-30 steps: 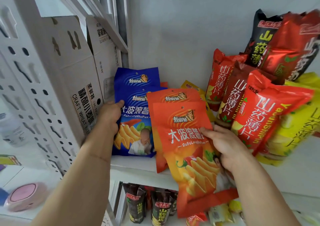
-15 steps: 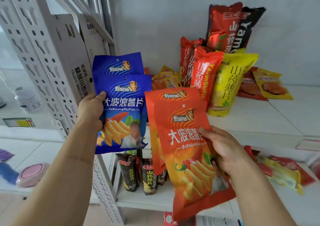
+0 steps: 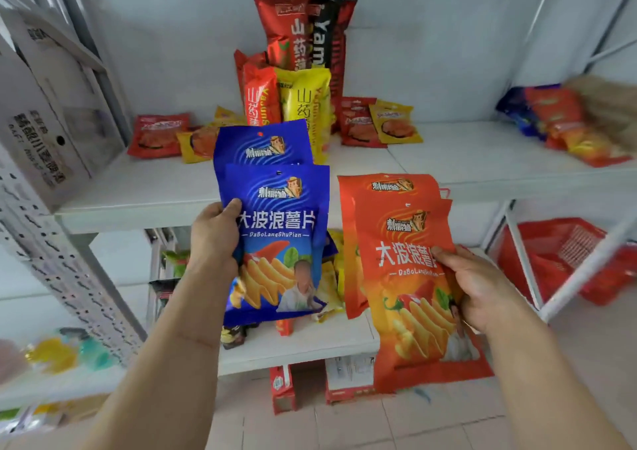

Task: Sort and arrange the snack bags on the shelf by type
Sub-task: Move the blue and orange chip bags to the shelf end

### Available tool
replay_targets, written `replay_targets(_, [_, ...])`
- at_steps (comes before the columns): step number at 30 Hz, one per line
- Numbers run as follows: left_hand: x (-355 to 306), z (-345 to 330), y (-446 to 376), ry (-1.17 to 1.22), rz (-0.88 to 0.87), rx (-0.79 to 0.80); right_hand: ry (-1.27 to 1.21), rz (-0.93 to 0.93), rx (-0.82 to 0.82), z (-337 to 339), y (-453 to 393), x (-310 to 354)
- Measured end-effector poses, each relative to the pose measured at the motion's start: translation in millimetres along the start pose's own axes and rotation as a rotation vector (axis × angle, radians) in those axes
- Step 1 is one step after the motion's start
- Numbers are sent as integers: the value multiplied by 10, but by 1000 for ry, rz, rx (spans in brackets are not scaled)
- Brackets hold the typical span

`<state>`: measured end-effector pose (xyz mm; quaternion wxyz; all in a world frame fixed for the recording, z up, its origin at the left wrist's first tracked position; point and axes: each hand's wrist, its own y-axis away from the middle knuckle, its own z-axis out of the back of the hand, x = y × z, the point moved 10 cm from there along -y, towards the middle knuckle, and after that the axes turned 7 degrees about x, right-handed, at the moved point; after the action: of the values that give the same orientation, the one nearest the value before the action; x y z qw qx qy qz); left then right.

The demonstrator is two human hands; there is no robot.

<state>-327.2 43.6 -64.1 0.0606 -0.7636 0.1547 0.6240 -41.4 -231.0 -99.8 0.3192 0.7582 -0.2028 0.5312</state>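
Observation:
My left hand [image 3: 215, 234] grips two blue chip bags [image 3: 275, 208] by their left edge, held upright in front of the white shelf [image 3: 155, 191]. My right hand [image 3: 479, 284] grips two orange chip bags [image 3: 396, 236] by their right edge, lower and to the right. At the back of the shelf stand tall yam-chip bags: red [image 3: 258, 94], yellow [image 3: 303, 101], and a taller red one [image 3: 286, 25] beside a black one [image 3: 320, 36]. Small flat red packets [image 3: 158, 134] and yellow packets [image 3: 394, 124] lie around them. More blue and orange bags [image 3: 558, 122] lie at the shelf's right end.
A cardboard box [image 3: 51, 105] stands at the shelf's left end beside a perforated white upright [image 3: 69, 270]. A lower shelf [image 3: 303, 346] holds more snack bags. A red plastic basket [image 3: 565, 256] sits low on the right. Small boxes [image 3: 282, 387] stand on the tiled floor.
Both hands have pulled their bags away from the shelf and apart, and the view has swung right and back, showing the whole shelf and its right end.

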Motion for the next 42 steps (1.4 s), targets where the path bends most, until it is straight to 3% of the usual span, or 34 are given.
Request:
replay_targets(9, [96,-1941,-166,10,-29,219,-60,91,-179,1369,-215,681])
replay_targets(21, [120,-4205,-1123,98,42,319,-16,94,-303,2673,-1396,1612])
replay_targets(31, [244,-5678,-1819,54,43,282,-17,135,-312,3524,-2429,2354])
replay_targets(42, [867,-7190,-2315,101,114,140,58,119,-148,4505,-3965,3263])
